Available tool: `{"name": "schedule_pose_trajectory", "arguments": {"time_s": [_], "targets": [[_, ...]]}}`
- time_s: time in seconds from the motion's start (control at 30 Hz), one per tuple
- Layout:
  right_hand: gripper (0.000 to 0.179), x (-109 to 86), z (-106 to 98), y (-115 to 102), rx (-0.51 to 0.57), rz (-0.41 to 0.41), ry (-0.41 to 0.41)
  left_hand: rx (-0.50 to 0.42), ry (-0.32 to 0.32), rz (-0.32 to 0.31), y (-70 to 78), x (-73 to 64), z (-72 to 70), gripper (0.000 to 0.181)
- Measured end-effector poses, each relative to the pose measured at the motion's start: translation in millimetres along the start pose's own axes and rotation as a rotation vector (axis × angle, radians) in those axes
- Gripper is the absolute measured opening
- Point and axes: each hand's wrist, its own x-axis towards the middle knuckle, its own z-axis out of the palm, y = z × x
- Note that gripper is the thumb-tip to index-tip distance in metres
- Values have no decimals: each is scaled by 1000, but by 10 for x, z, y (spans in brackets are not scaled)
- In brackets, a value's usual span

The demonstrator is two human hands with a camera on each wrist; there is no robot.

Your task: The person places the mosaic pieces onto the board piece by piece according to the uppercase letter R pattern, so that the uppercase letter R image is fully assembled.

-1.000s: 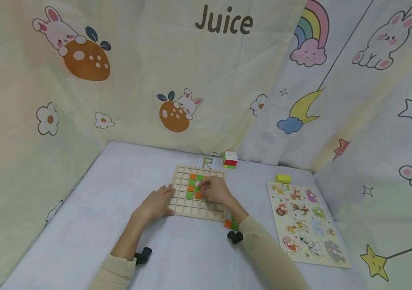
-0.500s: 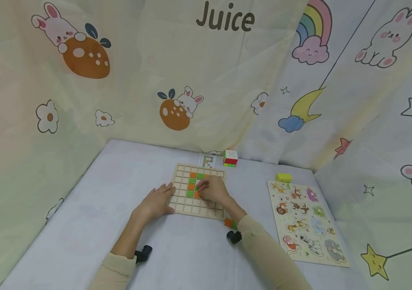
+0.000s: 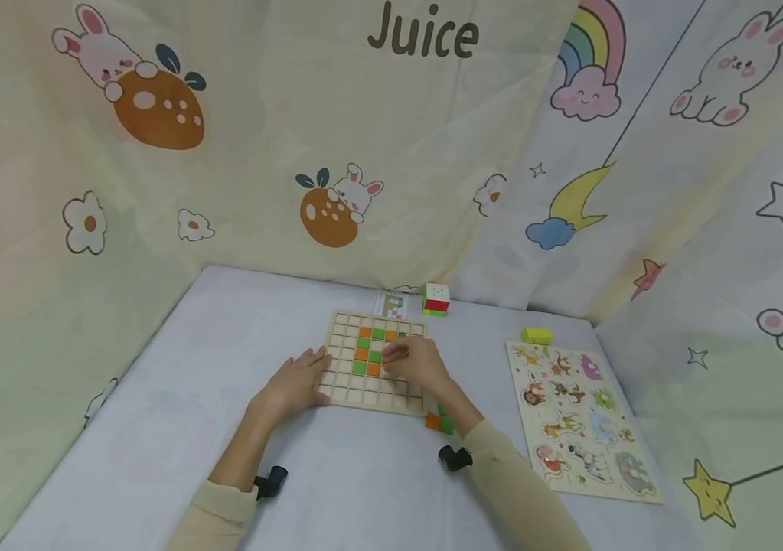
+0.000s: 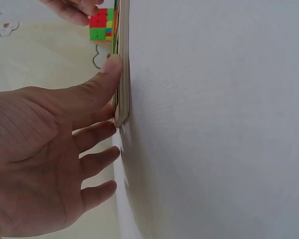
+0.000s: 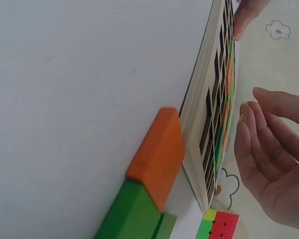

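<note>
A wooden grid board (image 3: 343, 389) lies flat on the table, with orange and green square tiles (image 3: 361, 355) in some of its cells. My left hand (image 3: 292, 385) rests against the board's left edge, thumb at the near side and fingers fairly straight, as the left wrist view also shows. Over the board's right half hovers my right hand (image 3: 419, 363), fingers loosely bent. In the right wrist view, no tile shows between its thumb and fingertips (image 5: 243, 118). A green tile (image 3: 375, 357) sits in a cell just left of those fingers. Part of the grid is hidden beneath that hand.
Loose orange and green blocks (image 3: 440, 422) lie by the board's near right corner. Behind the board are a pattern card (image 3: 393, 306) and a puzzle cube (image 3: 436, 299). An animal puzzle board (image 3: 573, 417) lies to the right, with a yellow block (image 3: 536, 336) behind it.
My right hand has drawn slightly right and lifted from the tiles, uncovering the green tile and the orange one below it. My left hand stays at the board's edge.
</note>
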Motion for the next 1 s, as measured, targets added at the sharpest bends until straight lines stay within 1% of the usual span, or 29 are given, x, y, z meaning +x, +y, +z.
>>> {"name": "schedule_pose_trajectory", "arguments": {"time_s": [0.13,0.37,0.73,0.9,1.0], "targets": [[19,-71,-69,34,-10,-2,10,7,-6,-1,0,-4,-7,86],[21,-199,-199,120,-31,-7,23,15,1,8,-24,9,7,86],[21,-447,-351,236,-74,38,36,19,3,15,-41,40,18,86],[19,-564,-393,313,-121,61,26,11,2,18,-37,33,25,87],[18,-623,-402,346,-154,61,14,14,0,17,-40,32,24,88]]}}
